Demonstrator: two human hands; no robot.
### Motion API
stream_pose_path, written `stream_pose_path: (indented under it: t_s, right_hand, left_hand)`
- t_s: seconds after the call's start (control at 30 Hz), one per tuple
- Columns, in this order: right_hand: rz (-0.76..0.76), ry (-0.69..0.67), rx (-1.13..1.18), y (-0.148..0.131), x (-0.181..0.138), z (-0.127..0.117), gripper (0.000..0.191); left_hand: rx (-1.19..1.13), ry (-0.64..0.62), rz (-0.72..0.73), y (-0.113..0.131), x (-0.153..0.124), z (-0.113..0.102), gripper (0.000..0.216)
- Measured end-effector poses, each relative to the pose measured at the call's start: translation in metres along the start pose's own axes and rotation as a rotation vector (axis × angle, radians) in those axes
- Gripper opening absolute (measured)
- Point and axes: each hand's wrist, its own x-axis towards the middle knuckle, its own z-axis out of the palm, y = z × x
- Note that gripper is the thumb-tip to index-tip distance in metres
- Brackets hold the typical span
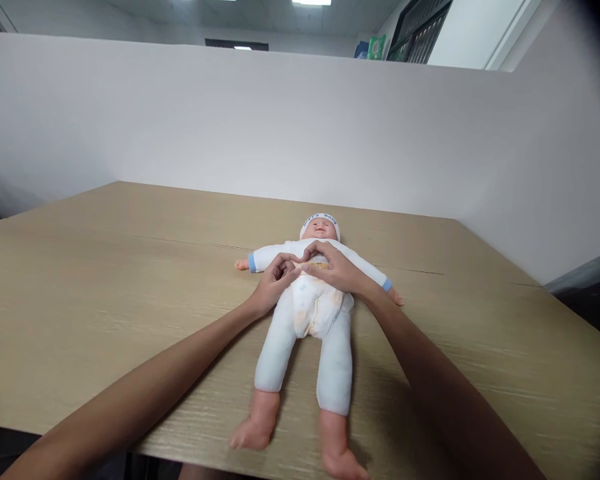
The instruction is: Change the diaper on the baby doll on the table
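A baby doll (304, 370) lies on its back on the table, head away from me and feet towards me. It has a white cap, a white suit with blue cuffs, and a white diaper (313, 307) with pale prints around its hips. At the diaper's waist, my left hand (279, 277) has its fingers curled and pinched on the edge. My right hand (334, 267) meets it there, thumb and fingers closed on the waistband near the middle. The fingertips of both hands nearly touch, and they partly cover the doll's belly.
The wooden table (130, 267) spreads out on both sides of the doll. Behind it rises a white partition (230, 120). Past the partition's top, a green package (377, 47) stands near a dark barred window. A dark object (590, 300) is beyond the table's right edge.
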Motion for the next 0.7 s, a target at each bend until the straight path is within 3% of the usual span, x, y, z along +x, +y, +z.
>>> stream_pose_path:
  t_s: [0.37,0.7]
  right_hand:
    - [0.047,0.03,-0.008,-0.001,0.003,0.005,0.016]
    - [0.118,0.115,-0.006,-0.005,0.005,0.011,0.005]
  left_hand:
    - [-0.047,-0.003,-0.021,0.002,0.001,0.002,0.038]
    - [-0.051,-0.009,-0.033,0.0,0.003,0.0,0.046]
